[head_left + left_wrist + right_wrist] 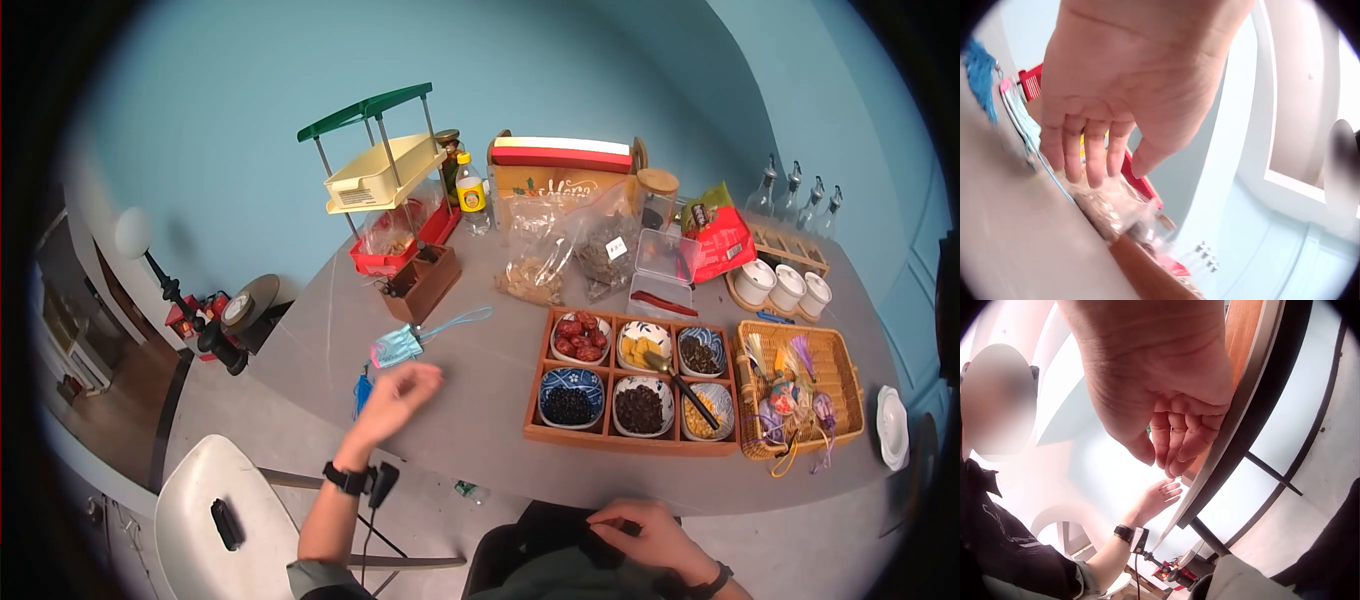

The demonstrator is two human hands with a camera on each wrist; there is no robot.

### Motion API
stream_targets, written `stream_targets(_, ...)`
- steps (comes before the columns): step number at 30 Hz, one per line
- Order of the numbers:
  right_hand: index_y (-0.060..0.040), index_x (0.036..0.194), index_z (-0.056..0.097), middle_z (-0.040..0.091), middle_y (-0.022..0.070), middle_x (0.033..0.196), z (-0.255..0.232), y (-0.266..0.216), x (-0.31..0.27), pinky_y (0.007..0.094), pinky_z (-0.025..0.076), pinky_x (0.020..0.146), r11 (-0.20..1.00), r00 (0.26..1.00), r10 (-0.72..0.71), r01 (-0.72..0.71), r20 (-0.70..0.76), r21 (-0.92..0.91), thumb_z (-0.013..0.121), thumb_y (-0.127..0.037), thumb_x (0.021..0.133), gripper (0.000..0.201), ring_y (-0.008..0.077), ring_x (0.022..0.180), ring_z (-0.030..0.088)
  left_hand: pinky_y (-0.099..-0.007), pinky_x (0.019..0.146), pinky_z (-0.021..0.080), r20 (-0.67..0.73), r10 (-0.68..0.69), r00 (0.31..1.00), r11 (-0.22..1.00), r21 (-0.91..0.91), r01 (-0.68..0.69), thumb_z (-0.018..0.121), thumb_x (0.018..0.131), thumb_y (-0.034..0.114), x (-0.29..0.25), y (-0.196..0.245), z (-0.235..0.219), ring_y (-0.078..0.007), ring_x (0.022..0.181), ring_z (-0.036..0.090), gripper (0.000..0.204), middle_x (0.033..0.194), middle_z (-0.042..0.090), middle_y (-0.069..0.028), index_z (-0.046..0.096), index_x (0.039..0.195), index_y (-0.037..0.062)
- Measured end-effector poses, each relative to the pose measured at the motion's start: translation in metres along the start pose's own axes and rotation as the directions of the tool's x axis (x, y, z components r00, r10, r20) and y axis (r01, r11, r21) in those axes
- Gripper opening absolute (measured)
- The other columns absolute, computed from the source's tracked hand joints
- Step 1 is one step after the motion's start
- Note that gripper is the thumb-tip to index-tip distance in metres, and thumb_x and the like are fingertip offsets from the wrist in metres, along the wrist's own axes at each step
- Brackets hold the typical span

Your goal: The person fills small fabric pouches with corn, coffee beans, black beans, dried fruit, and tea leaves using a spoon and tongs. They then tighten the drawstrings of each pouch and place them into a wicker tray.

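Note:
My left hand [398, 403] is over the table's front left part with nothing in it, its fingers loosely bent in the left wrist view. Just beyond it lies a small light-blue pouch [398, 346] with a pink end and a cord loop, and a blue tassel [362, 394] hangs close by at the table edge. My right hand [650, 535] hovers off the table's front edge near my lap, fingers loosely curled around nothing. Ahead of it stands a wooden compartment tray [630, 443] of small bowls, with red dates [581, 337] and a dark-handled spoon [690, 395] on top.
A wicker basket [850, 385] of sachets stands right of the tray. Behind are plastic bags of dried goods [535, 275], a clear box [662, 290], white lidded jars [788, 288] and a brown wooden box [425, 285]. A green-roofed rack [385, 175] rises at the back left.

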State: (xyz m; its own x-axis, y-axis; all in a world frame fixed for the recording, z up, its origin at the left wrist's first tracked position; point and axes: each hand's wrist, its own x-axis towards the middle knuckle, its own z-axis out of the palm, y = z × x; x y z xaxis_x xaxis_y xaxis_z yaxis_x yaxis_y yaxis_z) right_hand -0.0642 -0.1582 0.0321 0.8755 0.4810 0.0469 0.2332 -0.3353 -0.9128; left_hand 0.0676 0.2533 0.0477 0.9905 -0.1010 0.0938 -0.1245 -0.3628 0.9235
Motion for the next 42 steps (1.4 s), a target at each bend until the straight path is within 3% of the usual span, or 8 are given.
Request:
stream_targets(7, -0.0037, 0.107, 0.076, 0.075, 0.0083, 0.09, -0.003, 0.006, -0.002, 0.0291, 0.057, 0.073, 0.998, 0.997, 0.044, -0.041, -0.063, 0.049, 0.073, -0.008, 0.093, 0.014, 0.0172, 0.079, 0.072, -0.0452, 0.101, 0.05, -0.256, 0.29, 0.922, 0.755, 0.654, -0.056, 0.07, 0.078, 0.015, 0.078, -0.094, -0.052, -0.0417, 0.115, 0.062, 0.056, 0.122, 0.066, -0.0227, 0.06, 0.133, 0.0086)
stream_targets(11, -0.0044, 0.107, 0.076, 0.075, 0.008, 0.092, -0.005, 0.009, -0.002, 0.0284, 0.056, 0.072, 0.996, 0.997, 0.031, -0.025, -0.076, 0.08, 0.073, -0.009, 0.094, 0.015, 0.0171, 0.079, 0.072, -0.0507, 0.095, 0.053, -0.292, -0.004, 0.956, 0.623, 0.747, 0.231, 0.067, 0.081, 0.018, 0.075, -0.065, -0.047, -0.0428, 0.112, 0.065, 0.057, 0.12, 0.069, -0.0237, 0.057, 0.138, 0.0133)
stream_targets(18, -0.0066, 0.11, 0.075, 0.075, 0.0049, 0.095, -0.005, 0.015, -0.005, 0.0285, 0.055, 0.071, 0.996, 0.999, -0.007, 0.01, -0.043, 0.084, 0.071, -0.014, 0.096, 0.016, 0.0161, 0.081, 0.071, -0.0508, 0.082, 0.054, -0.224, 0.211, 0.951, 0.519, 0.851, 0.085, 0.06, 0.088, 0.012, 0.017, -0.059, -0.05, -0.0452, 0.091, 0.068, 0.039, 0.094, 0.073, -0.021, 0.065, 0.126, 0.0112)
stream_targets(21, -0.0068, 0.112, 0.075, 0.075, 0.0049, 0.097, -0.005, 0.015, -0.004, 0.0288, 0.055, 0.071, 0.993, 0.999, -0.035, 0.038, -0.032, 0.11, 0.07, -0.015, 0.097, 0.018, 0.0163, 0.082, 0.071, -0.041, 0.073, 0.056, -0.253, 0.132, 0.958, 0.71, 0.699, 0.087, 0.059, 0.093, 0.011, -0.012, -0.049, -0.045, -0.0351, 0.077, 0.07, 0.029, 0.084, 0.073, -0.0147, 0.066, 0.122, 0.0073)
stream_targets(23, -0.0071, 0.113, 0.075, 0.075, 0.0053, 0.097, -0.006, 0.012, -0.003, 0.0287, 0.055, 0.071, 0.993, 0.999, -0.027, 0.03, -0.022, 0.111, 0.071, -0.015, 0.097, 0.018, 0.0167, 0.083, 0.071, -0.0302, 0.068, 0.053, -0.259, -0.062, 0.964, 0.998, 0.01, 0.067, 0.062, 0.098, 0.012, -0.031, -0.039, -0.032, -0.0208, 0.069, 0.069, 0.022, 0.081, 0.071, -0.0066, 0.065, 0.117, 0.0023)
stream_targets(29, -0.0042, 0.119, 0.071, 0.071, 0.0111, 0.114, -0.011, -0.029, -0.005, 0.0321, 0.055, 0.083, 0.991, 0.979, -0.131, 0.136, -0.158, 0.015, 0.075, -0.015, 0.094, 0.028, 0.0242, 0.099, 0.07, -0.0384, 0.076, 0.062, 0.141, 0.007, 0.99, 0.819, -0.569, 0.075, 0.071, 0.095, 0.012, -0.073, 0.046, 0.051, -0.0246, 0.082, 0.074, 0.024, 0.094, 0.073, -0.0111, 0.062, 0.114, -0.0009)
stream_targets(35, -0.002, 0.13, 0.064, 0.065, 0.0164, 0.128, -0.025, -0.059, -0.014, 0.0371, 0.054, 0.092, 0.927, 0.81, -0.367, 0.277, -0.457, -0.253, 0.079, -0.016, 0.089, 0.045, 0.0293, 0.109, 0.067, -0.0336, 0.089, 0.056, 0.74, 0.295, 0.604, 0.682, -0.606, 0.409, 0.061, 0.103, 0.007, -0.082, 0.05, 0.146, -0.0224, 0.1, 0.072, 0.036, 0.114, 0.068, -0.0139, 0.053, 0.136, -0.0048)
stream_targets(42, -0.0059, 0.122, 0.072, 0.076, 0.0117, 0.096, -0.032, -0.043, -0.031, 0.029, 0.057, 0.065, 0.999, 0.953, -0.046, 0.037, -0.3, -0.034, 0.078, -0.013, 0.09, 0.033, 0.0201, 0.073, 0.072, -0.0324, 0.089, 0.055, 0.775, 0.114, 0.621, 0.591, -0.555, 0.585, 0.064, 0.102, 0.014, -0.087, 0.052, 0.187, -0.02, 0.098, 0.07, 0.035, 0.112, 0.068, -0.0113, 0.055, 0.131, -0.0031)
